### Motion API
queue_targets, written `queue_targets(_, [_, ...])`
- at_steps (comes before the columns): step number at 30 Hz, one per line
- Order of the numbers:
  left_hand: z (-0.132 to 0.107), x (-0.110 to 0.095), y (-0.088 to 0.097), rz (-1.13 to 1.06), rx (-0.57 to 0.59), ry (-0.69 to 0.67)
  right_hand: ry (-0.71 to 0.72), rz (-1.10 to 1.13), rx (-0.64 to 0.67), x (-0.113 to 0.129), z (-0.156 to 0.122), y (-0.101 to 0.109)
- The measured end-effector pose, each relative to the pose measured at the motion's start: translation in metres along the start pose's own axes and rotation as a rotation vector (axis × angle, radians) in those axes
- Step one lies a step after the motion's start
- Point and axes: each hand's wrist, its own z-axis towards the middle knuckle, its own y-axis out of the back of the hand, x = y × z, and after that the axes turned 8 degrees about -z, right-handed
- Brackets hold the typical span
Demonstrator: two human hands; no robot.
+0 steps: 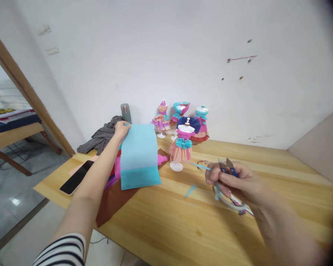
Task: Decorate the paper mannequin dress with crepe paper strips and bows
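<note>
My left hand (pixel 122 130) pinches the top left corner of a turquoise crepe paper sheet (pixel 140 147), whose lower end rests over other coloured papers. On the right, my right hand (pixel 233 179) is closed above the table, with a thin turquoise paper strip (pixel 202 166) in its fingers. Two dark blades with blue marks (pixel 228 168), seemingly scissors, stick up out of the same hand; their handles are hidden. Below it lies a roll of clear tape (pixel 233 204), partly covered. A small turquoise scrap (pixel 190 191) lies on the wood to its left.
Several small dress forms in paper dresses stand by the wall; the nearest doll dress form (pixel 183 146) has a turquoise fan bow. At left are a phone (pixel 76 178), striped cloth (pixel 102 136) and a grey flask (pixel 125 112). Brown paper (pixel 113 203) overhangs the table's front edge.
</note>
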Motion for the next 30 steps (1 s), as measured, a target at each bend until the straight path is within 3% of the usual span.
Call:
queue_targets(4, [0.002, -0.002, 0.004, 0.088, 0.015, -0.125, 0.007, -0.02, 0.023, 0.001, -0.001, -0.001])
queue_targets(7, [-0.016, -0.01, 0.012, 0.128, 0.249, -0.165, -0.007, -0.034, 0.04, 0.003, 0.0, -0.002])
queue_targets(10, [-0.042, -0.017, 0.022, 0.195, 0.703, -0.137, -0.03, -0.047, 0.022, 0.004, 0.003, -0.002])
queue_targets(11, [-0.051, -0.019, 0.025, 0.308, 1.047, -0.101, -0.037, -0.045, 0.013, 0.004, 0.004, -0.001])
queue_targets(12, [-0.059, -0.022, 0.027, 0.399, 1.266, -0.075, -0.045, -0.043, 0.002, 0.003, 0.006, -0.001])
queue_targets(13, [-0.067, -0.025, 0.028, 0.464, 1.385, -0.068, -0.051, -0.04, -0.01, 0.003, 0.007, -0.001])
queue_targets(15, [-0.083, -0.034, 0.023, 0.446, 1.348, -0.16, -0.062, -0.042, -0.024, 0.001, 0.009, -0.001])
queue_targets(19, [-0.113, -0.053, -0.009, 0.14, 1.0, -0.255, -0.075, -0.062, -0.015, -0.001, 0.012, -0.005])
queue_targets(22, [-0.126, -0.058, -0.045, 0.102, 0.728, -0.252, -0.071, -0.038, -0.082, 0.0, 0.018, -0.008])
queue_targets(26, [-0.127, -0.048, -0.087, 0.267, 0.545, -0.175, -0.032, 0.011, -0.312, 0.003, 0.032, -0.004])
queue_targets(30, [-0.122, -0.036, -0.109, 0.277, 0.494, -0.14, -0.013, 0.019, -0.476, 0.0, 0.043, 0.005])
